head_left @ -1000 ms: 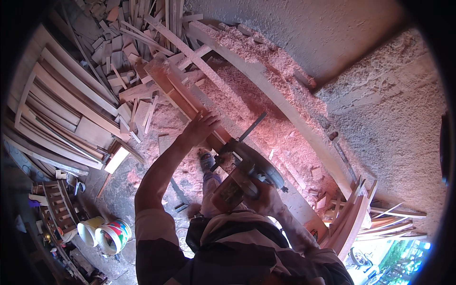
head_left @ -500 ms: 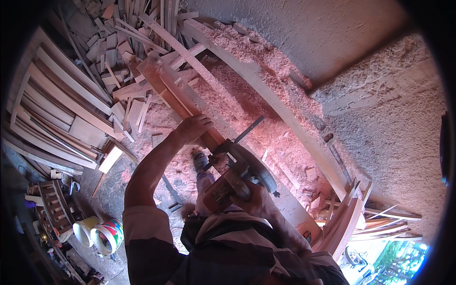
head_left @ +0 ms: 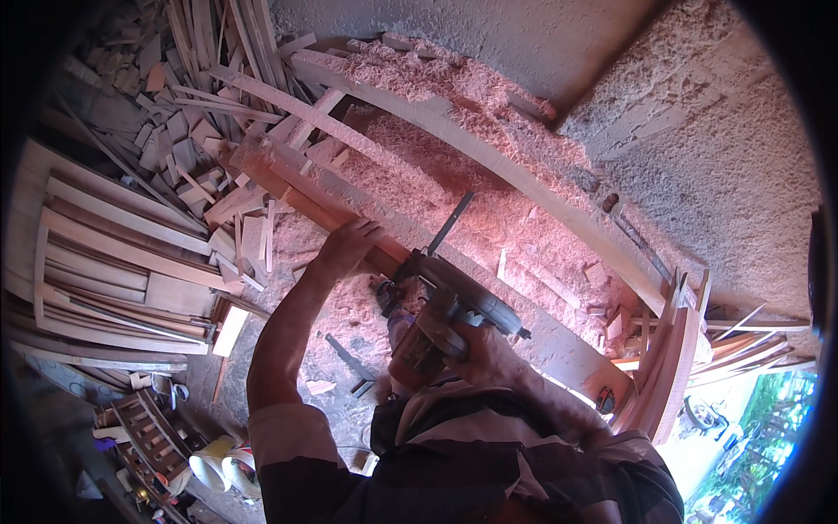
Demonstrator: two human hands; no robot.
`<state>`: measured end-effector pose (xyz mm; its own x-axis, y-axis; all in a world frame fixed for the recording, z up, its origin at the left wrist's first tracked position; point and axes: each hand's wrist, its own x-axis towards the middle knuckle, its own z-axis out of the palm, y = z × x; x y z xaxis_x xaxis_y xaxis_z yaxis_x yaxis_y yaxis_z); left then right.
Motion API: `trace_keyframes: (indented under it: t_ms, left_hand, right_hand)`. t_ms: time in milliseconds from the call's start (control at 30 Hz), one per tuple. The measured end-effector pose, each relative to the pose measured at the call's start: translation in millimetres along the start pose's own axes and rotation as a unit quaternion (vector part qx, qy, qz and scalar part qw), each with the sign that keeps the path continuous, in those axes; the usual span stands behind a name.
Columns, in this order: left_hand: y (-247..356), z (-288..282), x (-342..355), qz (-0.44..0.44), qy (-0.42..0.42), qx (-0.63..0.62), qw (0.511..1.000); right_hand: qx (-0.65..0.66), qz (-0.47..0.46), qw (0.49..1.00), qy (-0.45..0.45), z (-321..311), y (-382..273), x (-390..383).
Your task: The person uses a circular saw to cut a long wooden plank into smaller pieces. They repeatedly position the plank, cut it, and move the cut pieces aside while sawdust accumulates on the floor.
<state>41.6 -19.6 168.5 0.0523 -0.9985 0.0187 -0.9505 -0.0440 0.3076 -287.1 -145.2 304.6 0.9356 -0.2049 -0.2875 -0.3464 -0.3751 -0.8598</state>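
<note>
A circular saw (head_left: pixel 467 293) with a rounded blade guard sits at the near end of a reddish wooden board (head_left: pixel 384 262). My right hand (head_left: pixel 478 349) is closed around its rear handle; the motor housing hides part of my fingers. From the saw's front, a dark metal guide bar (head_left: pixel 451 223) sticks out to the far right. My left hand (head_left: pixel 351 247) grips the board just ahead of the saw, fingers curled over the top. The blade is hidden by the guard and base. The board lies along a long sawdust-covered plank (head_left: pixel 541 336).
A long pale beam (head_left: pixel 515 183) crosses behind, amid heaped shavings (head_left: pixel 401 144). Offcuts (head_left: pixel 175 148) pile up at far left, above stacked curved boards (head_left: pixel 113 271). White buckets (head_left: pixel 214 463) stand lower left. Upright strips (head_left: pixel 672 367) lean at right. A dark metal tool (head_left: pixel 349 360) lies on the floor.
The whole view has swung, with the wood pile shifting left and the strips at right moving further into view. Both hands keep their holds on the board and the saw.
</note>
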Motion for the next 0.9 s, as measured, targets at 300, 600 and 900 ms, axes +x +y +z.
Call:
trace_keyframes:
  t_ms: [300, 600, 900]
  left_hand:
    - [-14.9, -3.0, -0.2, 0.025, -0.024, -0.017, 0.999]
    - [-36.1, -11.4, -1.6, 0.027, -0.021, 0.001, 0.999]
    - [-60.9, -24.5, -3.1, -0.045, -0.052, 0.001, 0.998]
  right_hand:
    - [0.030, -0.030, 0.999, 0.001, -3.5, -11.1, 14.8]
    - [0.029, -0.024, 0.999, -0.027, -3.4, -13.1, 30.9]
    - [0.032, -0.041, 0.998, -0.041, -2.1, -17.8, 52.6]
